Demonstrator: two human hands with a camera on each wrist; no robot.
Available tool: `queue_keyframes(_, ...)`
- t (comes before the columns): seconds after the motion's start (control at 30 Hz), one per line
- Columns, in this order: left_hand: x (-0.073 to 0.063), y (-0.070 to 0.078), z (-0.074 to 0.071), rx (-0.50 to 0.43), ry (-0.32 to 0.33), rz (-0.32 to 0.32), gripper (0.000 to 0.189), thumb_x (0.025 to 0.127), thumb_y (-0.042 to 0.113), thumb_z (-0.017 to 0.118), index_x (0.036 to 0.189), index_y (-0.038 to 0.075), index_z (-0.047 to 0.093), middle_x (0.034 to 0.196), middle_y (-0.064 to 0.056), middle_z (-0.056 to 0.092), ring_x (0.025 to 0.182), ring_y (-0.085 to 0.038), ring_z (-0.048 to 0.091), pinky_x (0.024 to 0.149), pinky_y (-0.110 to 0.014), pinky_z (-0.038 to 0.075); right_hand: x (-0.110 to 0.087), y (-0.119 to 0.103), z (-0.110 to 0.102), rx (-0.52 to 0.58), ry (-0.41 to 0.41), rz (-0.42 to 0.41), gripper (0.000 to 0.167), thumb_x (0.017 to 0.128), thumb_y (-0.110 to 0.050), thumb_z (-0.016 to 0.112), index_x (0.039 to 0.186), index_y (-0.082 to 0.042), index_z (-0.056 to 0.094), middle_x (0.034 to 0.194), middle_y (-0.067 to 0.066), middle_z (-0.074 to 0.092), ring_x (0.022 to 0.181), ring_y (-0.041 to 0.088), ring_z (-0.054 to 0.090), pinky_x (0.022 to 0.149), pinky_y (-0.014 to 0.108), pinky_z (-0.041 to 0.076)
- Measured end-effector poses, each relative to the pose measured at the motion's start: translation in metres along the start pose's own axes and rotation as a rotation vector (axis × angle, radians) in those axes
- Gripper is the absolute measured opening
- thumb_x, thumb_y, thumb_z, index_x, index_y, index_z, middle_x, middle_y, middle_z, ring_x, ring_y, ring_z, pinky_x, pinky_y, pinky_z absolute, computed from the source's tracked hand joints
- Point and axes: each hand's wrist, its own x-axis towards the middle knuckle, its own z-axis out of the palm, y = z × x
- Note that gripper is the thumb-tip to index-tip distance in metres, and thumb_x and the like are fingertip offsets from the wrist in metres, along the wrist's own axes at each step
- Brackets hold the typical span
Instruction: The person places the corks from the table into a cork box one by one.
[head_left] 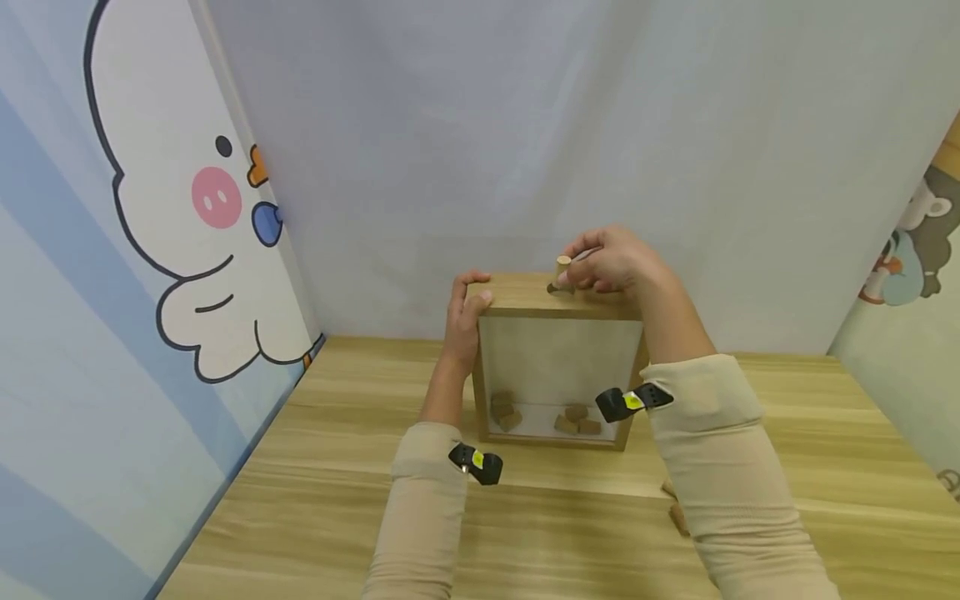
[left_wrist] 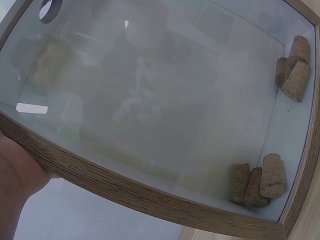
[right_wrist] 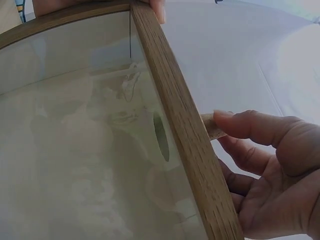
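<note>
A wooden shadow box (head_left: 517,292) with a clear front stands upright on the table, a round hole (right_wrist: 160,136) in its top. My left hand (head_left: 462,321) grips its upper left corner, the thumb on the top edge. Between thumb and fingers, my right hand (head_left: 615,260) pinches a cork (head_left: 562,265), upright right at the hole. From the right wrist view this cork (right_wrist: 214,127) shows just outside the frame. Inside the box, corks lie on the floor in two small groups, one at the left (left_wrist: 239,183) and one toward the right (left_wrist: 296,81).
Loose corks (head_left: 678,518) lie on the wooden table (head_left: 337,467) beside my right forearm, partly hidden by the sleeve. A pale curtain (head_left: 450,150) hangs close behind the box. Cartoon-printed panels (head_left: 180,167) stand at both sides.
</note>
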Motion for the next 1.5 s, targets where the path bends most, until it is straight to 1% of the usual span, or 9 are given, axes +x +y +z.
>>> queue_keyframes(0.1,0.001,-0.01,-0.002,-0.005,0.002,-0.005,0.041,0.085,0.025,0.041,0.119,0.002,0.04,0.136,-0.014,0.031,0.117,-0.024,0.027,0.091,-0.04,0.024,-0.004,0.003,0.0,0.001,0.008,-0.013,0.031,0.08,-0.003,0.068,0.109,-0.001,0.058,0.084,0.007,0.062,0.066,0.015,0.055,0.049,0.022,0.039)
queue_keyframes(0.27,-0.007,0.011,0.003,-0.003,-0.006,-0.01,0.042,0.085,0.021,0.04,0.119,-0.003,0.038,0.135,-0.018,0.03,0.119,-0.025,0.026,0.092,-0.041,0.023,-0.031,0.013,-0.004,0.004,0.011,-0.096,0.037,0.087,-0.013,0.064,0.121,-0.003,0.054,0.111,0.013,0.06,0.086,0.022,0.057,0.067,0.03,0.046)
queue_keyframes(0.3,-0.009,0.016,0.004,-0.003,-0.009,-0.01,0.041,0.086,0.019,0.039,0.119,-0.005,0.037,0.135,-0.018,0.03,0.12,-0.025,0.025,0.093,-0.041,0.022,-0.039,0.016,-0.006,0.018,0.017,-0.121,0.037,0.087,-0.015,0.064,0.121,-0.003,0.054,0.112,0.013,0.059,0.088,0.022,0.058,0.07,0.031,0.046)
queue_keyframes(0.47,-0.01,0.018,0.005,-0.002,-0.007,-0.006,0.042,0.086,0.02,0.039,0.119,-0.005,0.037,0.134,-0.019,0.03,0.121,-0.026,0.024,0.093,-0.042,0.022,-0.074,0.037,-0.014,0.088,0.026,-0.281,0.039,0.088,-0.017,0.064,0.12,0.001,0.053,0.1,0.005,0.062,0.089,0.02,0.058,0.072,0.032,0.046)
queue_keyframes(0.6,-0.01,0.018,0.005,-0.003,-0.019,-0.005,0.042,0.085,0.02,0.039,0.12,-0.005,0.036,0.136,-0.024,0.027,0.122,-0.027,0.023,0.095,-0.043,0.02,-0.098,0.058,-0.016,0.098,0.024,-0.405,0.035,0.089,-0.013,0.062,0.12,0.003,0.054,0.104,0.007,0.063,0.092,0.02,0.059,0.076,0.03,0.047)
queue_keyframes(0.7,-0.01,0.017,0.005,-0.007,-0.02,-0.012,0.043,0.085,0.02,0.039,0.12,-0.005,0.036,0.136,-0.023,0.027,0.121,-0.026,0.024,0.094,-0.043,0.021,-0.111,0.074,-0.013,0.117,0.019,-0.455,0.032,0.09,-0.007,0.059,0.12,0.003,0.054,0.109,0.008,0.062,0.096,0.02,0.059,0.08,0.027,0.046)
queue_keyframes(1.07,-0.01,0.016,0.002,-0.029,-0.014,-0.026,0.043,0.085,0.021,0.041,0.12,-0.003,0.036,0.133,-0.016,0.028,0.11,-0.022,0.028,0.089,-0.037,0.024,-0.14,0.13,-0.001,0.155,0.038,-0.425,0.036,0.09,-0.001,0.056,0.126,0.002,0.05,0.113,0.013,0.058,0.099,0.018,0.058,0.08,0.025,0.046)
queue_keyframes(1.3,-0.011,0.017,-0.002,-0.035,0.0,-0.009,0.044,0.084,0.02,0.041,0.119,-0.005,0.036,0.135,-0.022,0.027,0.111,-0.022,0.028,0.09,-0.036,0.023,-0.15,0.157,-0.001,0.065,-0.048,-0.422,0.04,0.092,-0.001,0.053,0.131,0.002,0.045,0.117,0.014,0.055,0.103,0.017,0.055,0.081,0.027,0.047)
queue_keyframes(1.5,-0.012,0.02,-0.003,-0.036,-0.003,-0.012,0.043,0.084,0.02,0.041,0.119,-0.006,0.035,0.136,-0.022,0.026,0.111,-0.021,0.028,0.09,-0.036,0.023,-0.156,0.175,-0.002,0.004,-0.08,-0.359,0.039,0.093,-0.007,0.054,0.13,0.003,0.046,0.122,0.012,0.054,0.104,0.013,0.055,0.081,0.026,0.046)
